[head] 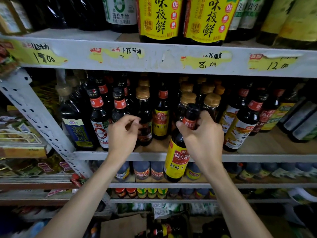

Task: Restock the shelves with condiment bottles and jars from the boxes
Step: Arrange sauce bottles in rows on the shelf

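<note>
Our right hand [202,140] grips the dark, yellow-labelled glass bottle [178,157] by its red-banded neck. Our left hand [121,134] curls; hold unclear.

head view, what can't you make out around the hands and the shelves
All in the head view:
- yellow-label bottle: its neck and shoulder are partly covered by the right hand gripping it.
- left hand: its curled fingers hide whether it holds the gold-capped bottle.
- price tags: torn, writing partly gone.
- box: dark, blurred, cut by the bottom edge.
</note>
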`<action>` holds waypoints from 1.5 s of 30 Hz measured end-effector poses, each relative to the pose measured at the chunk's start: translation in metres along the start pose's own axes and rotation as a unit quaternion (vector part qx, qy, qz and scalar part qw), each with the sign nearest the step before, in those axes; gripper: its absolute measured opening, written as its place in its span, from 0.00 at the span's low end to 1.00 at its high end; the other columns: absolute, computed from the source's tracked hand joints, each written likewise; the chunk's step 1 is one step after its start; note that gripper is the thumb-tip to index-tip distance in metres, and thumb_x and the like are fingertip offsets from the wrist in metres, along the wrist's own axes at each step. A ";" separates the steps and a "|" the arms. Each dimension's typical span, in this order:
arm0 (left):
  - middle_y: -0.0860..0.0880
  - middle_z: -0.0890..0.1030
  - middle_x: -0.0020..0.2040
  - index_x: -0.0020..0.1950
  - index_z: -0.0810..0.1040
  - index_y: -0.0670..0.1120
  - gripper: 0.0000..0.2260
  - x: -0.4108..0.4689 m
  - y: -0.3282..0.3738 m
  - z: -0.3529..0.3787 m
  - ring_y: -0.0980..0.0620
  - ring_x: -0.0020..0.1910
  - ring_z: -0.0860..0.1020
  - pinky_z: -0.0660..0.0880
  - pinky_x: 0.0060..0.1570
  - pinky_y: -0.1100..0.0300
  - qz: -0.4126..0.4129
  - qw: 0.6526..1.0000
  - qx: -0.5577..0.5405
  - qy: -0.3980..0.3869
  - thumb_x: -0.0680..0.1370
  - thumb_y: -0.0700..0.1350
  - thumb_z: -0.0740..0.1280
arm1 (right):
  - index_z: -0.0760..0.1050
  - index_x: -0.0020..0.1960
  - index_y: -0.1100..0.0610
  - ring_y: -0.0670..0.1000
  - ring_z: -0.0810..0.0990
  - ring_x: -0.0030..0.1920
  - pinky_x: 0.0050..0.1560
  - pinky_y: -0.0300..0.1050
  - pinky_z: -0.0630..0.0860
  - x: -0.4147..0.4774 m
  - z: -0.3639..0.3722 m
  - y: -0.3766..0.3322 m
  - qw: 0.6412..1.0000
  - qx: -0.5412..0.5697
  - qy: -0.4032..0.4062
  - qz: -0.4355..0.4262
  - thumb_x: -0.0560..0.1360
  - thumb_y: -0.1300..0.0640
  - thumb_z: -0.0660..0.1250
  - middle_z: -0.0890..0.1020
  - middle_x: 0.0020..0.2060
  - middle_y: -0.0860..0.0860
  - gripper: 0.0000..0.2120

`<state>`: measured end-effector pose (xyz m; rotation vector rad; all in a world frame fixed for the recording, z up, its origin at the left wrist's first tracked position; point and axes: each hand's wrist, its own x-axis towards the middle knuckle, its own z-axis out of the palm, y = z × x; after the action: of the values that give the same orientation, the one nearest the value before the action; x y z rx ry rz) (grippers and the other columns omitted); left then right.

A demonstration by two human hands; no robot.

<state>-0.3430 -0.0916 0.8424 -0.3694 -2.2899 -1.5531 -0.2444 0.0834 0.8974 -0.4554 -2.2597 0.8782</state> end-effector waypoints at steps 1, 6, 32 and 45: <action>0.57 0.84 0.40 0.48 0.82 0.53 0.07 0.000 0.000 0.000 0.47 0.33 0.81 0.78 0.35 0.42 0.005 1.000 0.000 -0.001 0.79 0.43 0.66 | 0.71 0.44 0.56 0.58 0.79 0.34 0.36 0.54 0.76 0.001 0.001 -0.001 1.000 0.004 -0.001 -0.002 0.72 0.47 0.73 0.79 0.31 0.49 0.16; 0.58 0.83 0.36 0.46 0.82 0.53 0.09 0.007 0.005 -0.005 0.48 0.29 0.79 0.77 0.32 0.44 0.012 1.000 0.001 -0.004 0.79 0.40 0.66 | 0.71 0.48 0.58 0.62 0.80 0.38 0.37 0.53 0.76 0.018 0.018 -0.026 0.999 0.005 0.008 -0.035 0.73 0.48 0.73 0.81 0.34 0.53 0.16; 0.47 0.84 0.52 0.62 0.79 0.45 0.12 0.026 0.022 -0.039 0.46 0.43 0.82 0.78 0.44 0.50 0.158 0.979 0.101 -0.080 0.79 0.43 0.69 | 0.68 0.65 0.63 0.68 0.81 0.50 0.39 0.51 0.70 0.031 0.100 -0.035 0.993 -0.085 0.073 -0.029 0.74 0.55 0.72 0.81 0.52 0.63 0.24; 0.42 0.81 0.57 0.79 0.57 0.58 0.28 0.065 0.050 0.009 0.38 0.55 0.80 0.79 0.50 0.46 0.075 0.960 0.219 -0.159 0.81 0.40 0.60 | 0.63 0.74 0.62 0.66 0.78 0.56 0.46 0.56 0.78 0.028 0.093 -0.031 0.988 -0.091 0.057 -0.112 0.75 0.62 0.71 0.75 0.61 0.62 0.31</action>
<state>-0.3824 -0.0640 0.9091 -0.6887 -2.6871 -0.9267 -0.3311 0.0326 0.8804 -0.3146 -2.2410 0.5226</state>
